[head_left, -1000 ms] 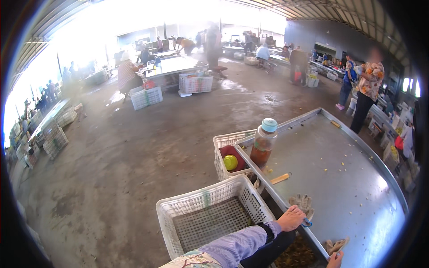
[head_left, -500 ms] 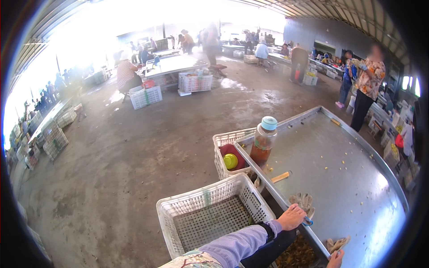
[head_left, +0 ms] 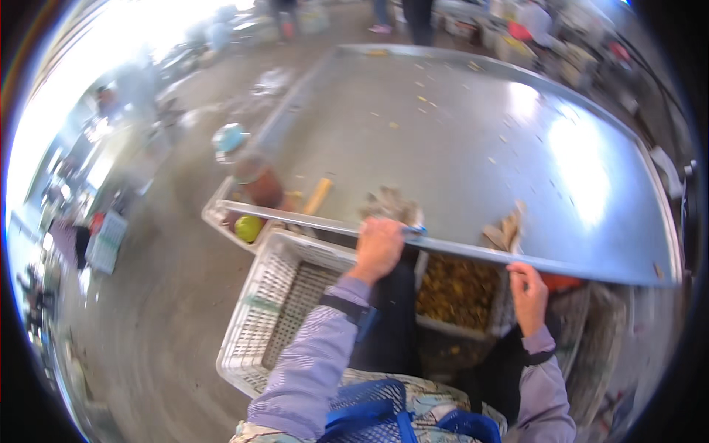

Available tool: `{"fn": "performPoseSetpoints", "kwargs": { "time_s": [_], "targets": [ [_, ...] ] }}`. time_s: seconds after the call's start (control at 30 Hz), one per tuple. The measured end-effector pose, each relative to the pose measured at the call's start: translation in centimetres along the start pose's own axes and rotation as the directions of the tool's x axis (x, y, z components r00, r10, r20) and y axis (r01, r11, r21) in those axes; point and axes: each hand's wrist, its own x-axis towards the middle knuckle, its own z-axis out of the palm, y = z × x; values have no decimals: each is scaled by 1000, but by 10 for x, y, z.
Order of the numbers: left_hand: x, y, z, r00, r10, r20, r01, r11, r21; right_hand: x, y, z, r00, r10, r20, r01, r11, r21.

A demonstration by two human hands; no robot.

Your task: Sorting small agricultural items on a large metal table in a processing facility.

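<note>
My left hand (head_left: 379, 246) is closed over the near rim of a steel table (head_left: 443, 133), beside a small blue object (head_left: 416, 230) and a pale glove (head_left: 388, 203). My right hand (head_left: 528, 295) has curled fingers at the same rim, below a second glove (head_left: 506, 232). A blurred jar (head_left: 260, 184) with a light-blue lid stands at the table's left corner, near a wooden-handled tool (head_left: 317, 196). Small yellowish bits are scattered on the steel.
A white mesh crate (head_left: 247, 325) sits at lower left, a yellow-green bowl (head_left: 249, 227) behind it. A bin of brownish-yellow pieces (head_left: 454, 295) is under the rim. A blue basket (head_left: 362, 413) is at my front. People's legs (head_left: 421, 22) show beyond the table.
The view has swung down and right toward the table, blurring the surroundings. My right hand and forearm now show more fully; my left hand remains at the rim.
</note>
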Motion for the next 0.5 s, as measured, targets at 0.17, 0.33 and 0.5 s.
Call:
{"fn": "performPoseSetpoints", "kwargs": {
  "time_s": [0.17, 0.33, 0.5],
  "targets": [
    [1, 3, 4, 999, 31, 14, -29, 991, -130, -53, 16, 15, 799, 110, 591, -70, 993, -90],
    [-1, 6, -4, 997, 59, 51, -48, 981, -186, -77, 51, 54, 670, 221, 709, 149, 896, -419],
    [-9, 5, -8, 997, 39, 72, -25, 982, -190, -90, 85, 101, 584, 191, 789, 278, 866, -416]
  ]
}}
